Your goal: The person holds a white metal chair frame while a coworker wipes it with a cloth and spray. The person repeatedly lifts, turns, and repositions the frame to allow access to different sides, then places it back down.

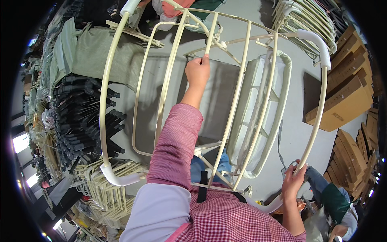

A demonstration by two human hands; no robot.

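Note:
I hold a large cream-coloured tubular metal frame (pixel 108 80), made of long parallel bars inside a curved outer tube, in front of my body. White foam sleeves (pixel 318 44) cover its bent corners. My left hand (pixel 197 72) reaches across the middle and is closed round one of the inner bars near its far end. Low on the right, my right hand (pixel 293 181) grips the outer tube just above the near corner. Beneath the frame, a pale green and white fabric piece with a padded rim (pixel 284 97) lies beside a flat grey panel (pixel 219 97).
Cardboard boxes (pixel 342 101) stand along the right. Black folded parts (pixel 86 117) and a grey-green cloth (pixel 105 52) are piled at left. Stacked cream frames lie at near left (pixel 109 191) and far right (pixel 304 26). Other people are at the far edge and lower right (pixel 336 201).

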